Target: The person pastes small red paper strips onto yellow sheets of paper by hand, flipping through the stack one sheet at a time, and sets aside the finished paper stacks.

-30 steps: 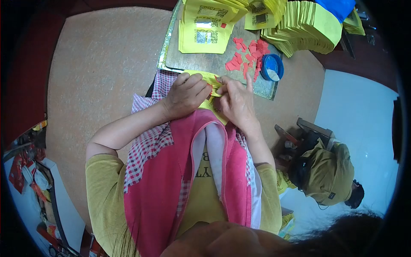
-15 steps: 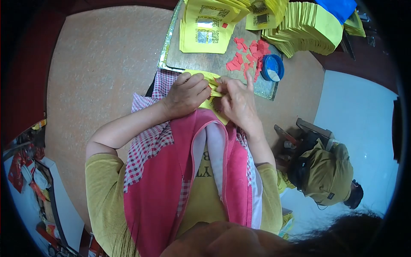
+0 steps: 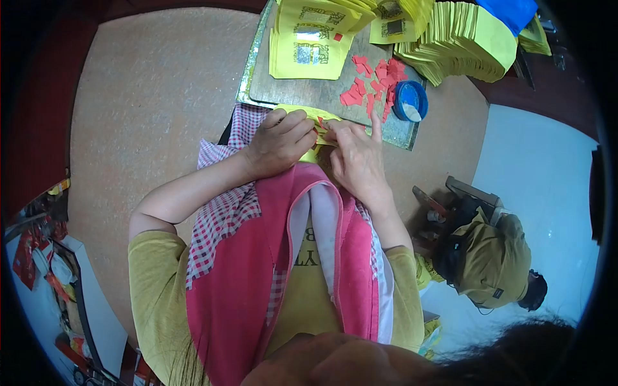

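Yellow paper (image 3: 293,110) lies at the table's near edge, between and under both hands. My left hand (image 3: 281,143) has its fingers curled over the paper's left side. Over its right side is my right hand (image 3: 358,151), thumb and forefinger pressed together at the paper and another finger stretched out. A small red piece (image 3: 320,120) shows between the hands. Red paper scraps (image 3: 353,94) are scattered on the table, beside a blue tub (image 3: 411,101) with something white in it. A stack of printed yellow sheets (image 3: 309,38) sits farther back.
The wooden table (image 3: 277,93) has a speckled edge. A long row of folded yellow papers (image 3: 460,42) fills its back right, near a blue item (image 3: 508,13). At the right a person (image 3: 496,257) in olive clothing is beside a dark wooden chair (image 3: 473,193).
My right hand has shifted slightly at the paper, its fingers moving a little. The red piece between the hands looks more exposed. My left hand has barely moved.
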Available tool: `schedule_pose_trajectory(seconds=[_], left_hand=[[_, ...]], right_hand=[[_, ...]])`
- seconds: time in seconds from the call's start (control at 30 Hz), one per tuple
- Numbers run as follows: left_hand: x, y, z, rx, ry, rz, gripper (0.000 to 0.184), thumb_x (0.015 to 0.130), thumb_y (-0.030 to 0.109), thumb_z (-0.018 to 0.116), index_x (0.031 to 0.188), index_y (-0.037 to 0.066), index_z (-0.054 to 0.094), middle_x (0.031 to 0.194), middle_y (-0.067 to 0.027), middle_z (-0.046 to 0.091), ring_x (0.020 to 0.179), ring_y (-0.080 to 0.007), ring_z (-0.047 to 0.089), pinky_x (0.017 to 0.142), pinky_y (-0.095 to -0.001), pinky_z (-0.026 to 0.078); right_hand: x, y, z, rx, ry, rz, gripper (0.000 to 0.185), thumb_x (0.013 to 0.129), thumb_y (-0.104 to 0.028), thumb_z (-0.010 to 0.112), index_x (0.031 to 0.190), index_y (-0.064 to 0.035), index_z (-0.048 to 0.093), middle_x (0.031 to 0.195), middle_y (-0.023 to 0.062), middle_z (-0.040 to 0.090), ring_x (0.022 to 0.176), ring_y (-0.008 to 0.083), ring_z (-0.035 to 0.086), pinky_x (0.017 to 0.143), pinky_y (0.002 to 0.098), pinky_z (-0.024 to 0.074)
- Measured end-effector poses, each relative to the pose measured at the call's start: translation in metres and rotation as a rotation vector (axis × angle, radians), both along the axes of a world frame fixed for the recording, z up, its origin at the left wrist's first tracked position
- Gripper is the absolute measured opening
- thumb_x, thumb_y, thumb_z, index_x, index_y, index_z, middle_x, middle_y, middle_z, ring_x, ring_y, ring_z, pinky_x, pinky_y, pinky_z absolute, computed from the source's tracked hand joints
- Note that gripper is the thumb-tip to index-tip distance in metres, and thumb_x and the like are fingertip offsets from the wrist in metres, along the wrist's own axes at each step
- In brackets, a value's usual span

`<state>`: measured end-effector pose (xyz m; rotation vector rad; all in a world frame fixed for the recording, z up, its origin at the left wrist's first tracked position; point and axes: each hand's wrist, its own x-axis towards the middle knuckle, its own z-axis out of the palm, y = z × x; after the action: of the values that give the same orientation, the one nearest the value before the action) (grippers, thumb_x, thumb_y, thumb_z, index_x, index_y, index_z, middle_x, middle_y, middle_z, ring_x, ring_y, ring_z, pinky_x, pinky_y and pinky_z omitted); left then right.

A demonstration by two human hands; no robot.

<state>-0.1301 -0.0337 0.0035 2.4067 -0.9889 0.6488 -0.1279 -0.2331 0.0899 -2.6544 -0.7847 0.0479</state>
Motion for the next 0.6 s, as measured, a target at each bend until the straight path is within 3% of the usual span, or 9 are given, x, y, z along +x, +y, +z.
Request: schedule_pose_trajectory(seconds=[0.33,0.43,0.5,0.53,0.6], left_hand=[[0.000,0.000,-0.001,-0.018,0.012,-0.014,0.018,0.085,0.021,0.062,0.099,0.012,0.069,0.107,-0.0001,0.064,0.107,-0.0164,0.058,0.088,-0.0361,0.037],[0.001,-0.002,-0.001,-0.004,0.019,-0.026,0.018,0.085,0.021,0.063,0.099,0.012,0.070,0.106,0.0002,0.064,0.106,-0.0164,0.058,0.088,-0.0360,0.037],[0.001,-0.002,-0.003,-0.010,-0.020,-0.002,0.015,0.085,0.022,0.059,0.093,0.012,0.067,0.101,-0.0002,0.062,0.111,-0.0173,0.057,0.097,-0.0354,0.036],[0.000,-0.001,-0.001,-0.008,-0.021,0.003,0.015,0.085,0.022,0.059,0.093,0.012,0.067,0.101,-0.0002,0.062,0.111,-0.0173,0.057,0.097,-0.0354,0.036],[-0.001,0.001,0.004,0.013,-0.011,-0.017,0.020,0.085,0.022,0.063,0.101,0.011,0.070,0.113,-0.0028,0.062,0.110,-0.0184,0.056,0.089,-0.0370,0.038]], right_hand=[[-0.002,0.003,-0.001,-0.089,-0.067,-0.015,0.053,0.081,-0.002,0.064,0.133,-0.0035,0.056,0.103,0.0097,0.073,0.111,0.0262,0.066,0.120,0.0597,0.0212],[0.004,0.005,-0.005,-0.058,0.031,0.022,0.058,0.080,-0.002,0.062,0.137,-0.0035,0.054,0.105,0.0114,0.073,0.113,0.0282,0.065,0.119,0.0592,0.0224],[0.015,0.004,-0.008,0.184,0.215,-0.056,0.058,0.080,-0.001,0.060,0.138,-0.0049,0.054,0.108,0.0117,0.072,0.114,0.0299,0.065,0.120,0.0587,0.0229],[0.018,0.002,-0.018,0.349,0.154,-0.132,0.049,0.083,-0.005,0.061,0.132,-0.0069,0.057,0.109,0.0108,0.072,0.114,0.0299,0.065,0.120,0.0580,0.0217],[0.026,-0.002,-0.016,0.347,0.129,-0.155,0.040,0.084,-0.009,0.063,0.125,-0.0069,0.059,0.109,0.0106,0.071,0.114,0.0294,0.065,0.120,0.0577,0.0216]])
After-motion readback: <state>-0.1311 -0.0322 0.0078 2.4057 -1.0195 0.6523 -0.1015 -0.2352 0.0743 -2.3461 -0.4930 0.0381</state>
